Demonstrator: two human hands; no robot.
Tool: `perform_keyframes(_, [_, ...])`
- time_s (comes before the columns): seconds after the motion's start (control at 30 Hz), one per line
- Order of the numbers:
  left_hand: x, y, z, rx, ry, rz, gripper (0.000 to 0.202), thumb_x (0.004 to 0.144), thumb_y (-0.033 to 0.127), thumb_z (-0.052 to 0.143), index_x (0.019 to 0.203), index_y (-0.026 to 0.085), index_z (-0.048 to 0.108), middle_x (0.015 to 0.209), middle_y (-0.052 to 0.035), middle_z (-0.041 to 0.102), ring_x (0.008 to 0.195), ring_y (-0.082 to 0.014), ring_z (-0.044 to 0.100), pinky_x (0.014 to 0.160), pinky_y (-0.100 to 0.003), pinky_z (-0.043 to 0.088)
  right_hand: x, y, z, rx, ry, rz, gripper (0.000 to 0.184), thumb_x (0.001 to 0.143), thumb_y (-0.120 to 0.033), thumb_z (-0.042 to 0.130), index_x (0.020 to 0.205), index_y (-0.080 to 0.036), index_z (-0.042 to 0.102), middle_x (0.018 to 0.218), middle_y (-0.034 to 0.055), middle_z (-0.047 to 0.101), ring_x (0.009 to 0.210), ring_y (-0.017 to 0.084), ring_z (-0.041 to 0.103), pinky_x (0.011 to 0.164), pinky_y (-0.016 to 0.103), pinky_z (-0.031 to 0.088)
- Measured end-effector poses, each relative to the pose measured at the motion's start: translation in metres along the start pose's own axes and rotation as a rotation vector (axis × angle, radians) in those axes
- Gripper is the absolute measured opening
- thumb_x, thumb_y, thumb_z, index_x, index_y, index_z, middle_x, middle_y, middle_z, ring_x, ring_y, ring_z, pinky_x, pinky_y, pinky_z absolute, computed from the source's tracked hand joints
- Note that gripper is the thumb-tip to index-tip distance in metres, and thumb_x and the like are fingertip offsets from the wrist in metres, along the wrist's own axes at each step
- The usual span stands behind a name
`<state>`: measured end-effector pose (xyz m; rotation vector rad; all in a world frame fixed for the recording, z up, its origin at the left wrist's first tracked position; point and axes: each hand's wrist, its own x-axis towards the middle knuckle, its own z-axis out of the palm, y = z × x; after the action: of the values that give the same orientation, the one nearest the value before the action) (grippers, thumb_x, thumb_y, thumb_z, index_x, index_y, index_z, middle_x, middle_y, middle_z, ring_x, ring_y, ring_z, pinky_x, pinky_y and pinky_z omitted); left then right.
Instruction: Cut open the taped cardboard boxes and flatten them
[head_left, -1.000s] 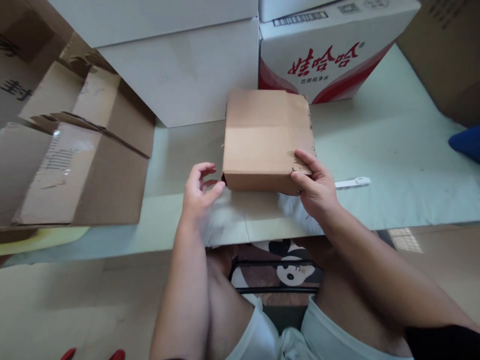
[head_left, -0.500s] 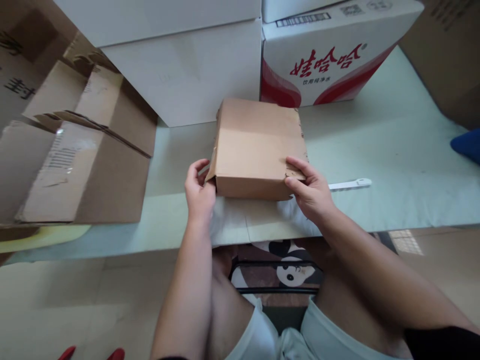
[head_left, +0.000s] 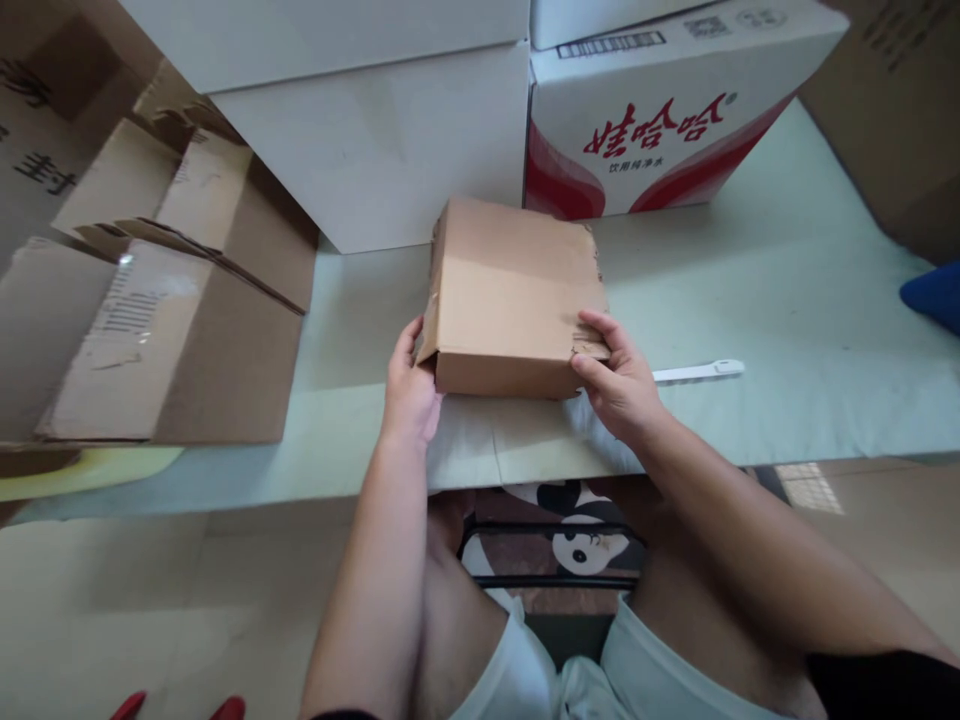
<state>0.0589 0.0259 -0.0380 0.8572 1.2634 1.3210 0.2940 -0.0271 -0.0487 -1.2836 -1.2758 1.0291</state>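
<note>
Between my two hands is a brown cardboard box (head_left: 517,285), near the front of the cloth-covered table (head_left: 810,310). Its right side has rough, torn-looking edges. My left hand (head_left: 411,390) grips the near left corner, with some fingers hidden behind and under the cardboard. On the near right corner, my right hand (head_left: 619,375) pinches the box, thumb at the front edge and fingers on the top. A white plastic-looking strip or knife (head_left: 697,371) lies on the cloth just right of my right hand.
Opened cardboard boxes (head_left: 225,360) stand at the left. Behind the held box are a large white box (head_left: 375,150) and a white-and-red carton (head_left: 652,150). A big brown carton (head_left: 892,120) and a blue object (head_left: 934,290) sit at the right. The table's front edge runs above my lap.
My left hand has shifted slightly right and closed in under the box's left corner. The box has tilted a little, while my right hand keeps its hold.
</note>
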Motion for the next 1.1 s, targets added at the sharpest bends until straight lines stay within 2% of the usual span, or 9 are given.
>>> perform_keyframes(0.1, [-0.001, 0.007, 0.001, 0.044, 0.163, 0.283, 0.038, 0.078, 0.032, 0.067, 0.115, 0.027, 0.063, 0.126, -0.0075, 0.067, 0.121, -0.0251, 0.063, 0.099, -0.04, 0.054, 0.0, -0.008, -0.009, -0.17, -0.01, -0.056, 0.063, 0.088, -0.037, 0.056, 0.146, -0.032, 0.033, 0.129, 0.0089, 0.061, 0.098, 0.022, 0.067, 0.085, 0.041, 0.057])
perform_keyframes(0.3, [-0.003, 0.031, -0.012, 0.218, 0.605, 0.892, 0.036, 0.084, 0.037, 0.062, 0.117, 0.025, 0.059, 0.124, -0.0068, 0.064, 0.121, -0.0228, 0.062, 0.109, -0.043, 0.047, -0.006, -0.01, -0.053, -1.015, 0.092, -0.028, 0.043, 0.077, -0.021, 0.054, 0.119, -0.019, 0.064, 0.115, 0.016, 0.064, 0.104, 0.035, 0.061, 0.089, 0.054, 0.05])
perform_keyframes(0.37, [-0.004, 0.032, -0.018, 0.315, 0.635, 1.01, 0.032, 0.087, 0.038, 0.059, 0.116, 0.025, 0.059, 0.126, -0.0081, 0.063, 0.124, -0.0235, 0.06, 0.11, -0.044, 0.047, -0.009, -0.007, -0.068, -1.213, 0.042, 0.06, 0.046, 0.077, -0.02, 0.053, 0.122, -0.017, 0.063, 0.117, 0.0179, 0.063, 0.108, 0.038, 0.058, 0.092, 0.055, 0.047])
perform_keyframes(0.47, [-0.005, 0.026, -0.022, 0.444, 0.537, 1.1, 0.029, 0.087, 0.035, 0.06, 0.113, 0.022, 0.061, 0.124, -0.0099, 0.065, 0.122, -0.0242, 0.062, 0.107, -0.045, 0.049, -0.012, -0.003, -0.085, -1.292, -0.06, 0.141, 0.05, 0.076, -0.018, 0.052, 0.126, -0.015, 0.062, 0.124, 0.0192, 0.06, 0.114, 0.037, 0.057, 0.096, 0.049, 0.047])
perform_keyframes(0.6, [-0.009, 0.018, -0.017, 0.503, 0.373, 1.166, 0.029, 0.084, 0.028, 0.065, 0.112, 0.02, 0.064, 0.114, -0.0065, 0.071, 0.109, -0.0212, 0.068, 0.096, -0.04, 0.055, -0.012, -0.006, -0.093, -1.266, -0.088, 0.193, 0.039, 0.08, -0.016, 0.047, 0.113, -0.013, 0.068, 0.119, 0.0205, 0.062, 0.108, 0.033, 0.062, 0.092, 0.044, 0.049])
perform_keyframes(0.73, [-0.011, 0.017, -0.007, 0.527, 0.306, 1.186, 0.026, 0.086, 0.025, 0.063, 0.111, 0.02, 0.066, 0.109, -0.0041, 0.074, 0.104, -0.0191, 0.07, 0.091, -0.037, 0.056, -0.016, -0.019, -0.09, -1.187, -0.067, 0.191, 0.031, 0.088, -0.026, 0.045, 0.106, -0.015, 0.068, 0.106, 0.0175, 0.069, 0.096, 0.032, 0.065, 0.081, 0.044, 0.05])
perform_keyframes(0.83, [-0.011, 0.018, 0.0, 0.525, 0.309, 1.197, 0.024, 0.087, 0.025, 0.062, 0.11, 0.02, 0.066, 0.108, -0.0041, 0.073, 0.104, -0.0188, 0.07, 0.091, -0.036, 0.056, -0.026, -0.035, -0.079, -0.823, -0.089, 0.149, 0.03, 0.091, -0.036, 0.048, 0.111, -0.019, 0.063, 0.091, 0.0099, 0.07, 0.08, 0.024, 0.066, 0.074, 0.038, 0.05])
perform_keyframes(0.97, [-0.015, 0.02, 0.009, 0.523, 0.295, 1.264, 0.021, 0.088, 0.022, 0.062, 0.108, 0.02, 0.066, 0.105, -0.0037, 0.073, 0.1, -0.0175, 0.07, 0.088, -0.035, 0.057, -0.045, -0.055, -0.049, -0.235, -0.253, 0.154, 0.036, 0.097, -0.051, 0.043, 0.112, -0.021, 0.057, 0.072, 0.0003, 0.061, 0.06, 0.013, 0.057, 0.057, 0.027, 0.046])
perform_keyframes(1.1, [-0.026, 0.019, 0.019, 0.634, 0.277, 1.315, 0.02, 0.088, 0.021, 0.063, 0.107, 0.02, 0.065, 0.105, -0.0051, 0.072, 0.1, -0.018, 0.07, 0.088, -0.035, 0.056, -0.055, -0.074, -0.015, 0.138, -0.353, 0.265, 0.033, 0.096, -0.045, 0.049, 0.114, -0.02, 0.059, 0.069, -0.0033, 0.054, 0.055, 0.009, 0.05, 0.051, 0.023, 0.042])
